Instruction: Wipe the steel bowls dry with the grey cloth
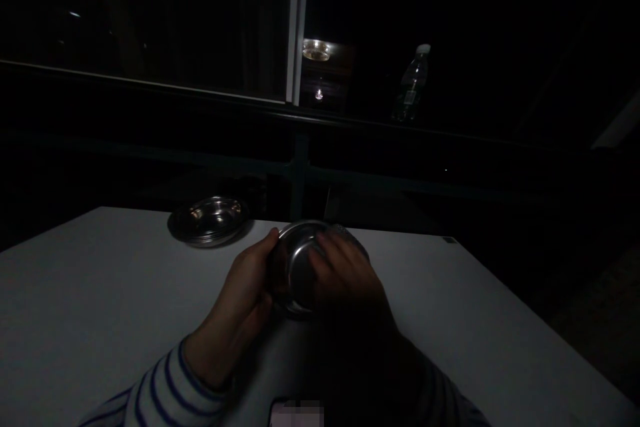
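A shiny metal bowl (pixel 303 277) is held tilted over the white table, its hollow side facing me. My left hand (pixel 243 287) grips its left rim, with the thumb on the edge and the other fingers behind. Across the right side of the bowl lies my right hand (pixel 350 273), its fingers bent over the inside. A dim greyish piece (pixel 350 235) shows just beyond those fingers; the dark hides what it is. Farther left, a stack of similar metal bowls (pixel 210 220) rests near the table's far edge.
The white table (pixel 125 280) reaches to both sides of me. A phone (pixel 296 413) lies at the near edge. Behind the table are a dark window with a pale frame post (pixel 297 27) and a plastic bottle (pixel 413 83) with a white cap.
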A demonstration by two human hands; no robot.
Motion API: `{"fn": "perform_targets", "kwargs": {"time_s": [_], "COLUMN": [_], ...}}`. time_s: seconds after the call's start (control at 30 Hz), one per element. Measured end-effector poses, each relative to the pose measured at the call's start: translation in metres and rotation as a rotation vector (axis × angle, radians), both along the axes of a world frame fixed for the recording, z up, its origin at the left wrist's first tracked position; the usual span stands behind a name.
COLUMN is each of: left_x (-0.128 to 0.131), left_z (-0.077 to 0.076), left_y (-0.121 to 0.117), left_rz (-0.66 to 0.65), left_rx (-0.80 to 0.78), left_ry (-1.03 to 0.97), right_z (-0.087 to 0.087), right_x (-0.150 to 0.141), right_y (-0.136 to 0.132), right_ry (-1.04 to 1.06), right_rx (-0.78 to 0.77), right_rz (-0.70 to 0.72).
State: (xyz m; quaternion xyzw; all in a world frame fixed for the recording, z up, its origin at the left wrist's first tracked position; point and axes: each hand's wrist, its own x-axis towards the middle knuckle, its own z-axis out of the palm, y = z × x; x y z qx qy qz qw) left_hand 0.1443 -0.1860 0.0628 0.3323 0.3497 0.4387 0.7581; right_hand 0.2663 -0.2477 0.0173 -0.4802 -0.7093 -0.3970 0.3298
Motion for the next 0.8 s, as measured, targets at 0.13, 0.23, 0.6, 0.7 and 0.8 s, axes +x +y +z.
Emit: {"fn": "perform_targets", "kwargs": {"time_s": [0.13, 0.23, 0.6, 0.7, 0.8], "left_x": [-0.001, 0.000, -0.001, 0.001, -0.002], "left_z": [-0.002, -0.003, 0.001, 0.001, 0.005], "left_y": [0.002, 0.001, 0.001, 0.001, 0.002], "left_rz": [0.005, -0.009, 0.001, -0.021, 0.004], "left_rx": [-0.009, -0.010, -0.036, -0.067, -0.084], "left_ry": [-0.027, -0.011, -0.040, -0.047, -0.090], "right_z": [-0.004, -0.002, -0.006, -0.009, -0.020], "right_x": [-0.007, 0.000, -0.003, -0.001, -0.013], "right_y": [0.000, 0.003, 0.001, 0.005, 0.005], "right_ry": [-0.095, -0.019, -0.036, 0.047, -0.033], "right_rx": [-0.076, -0.108, -0.124, -0.028, -0.066], "right_rz": [0.096, 0.009, 0.012, -0.037, 0.016]}}
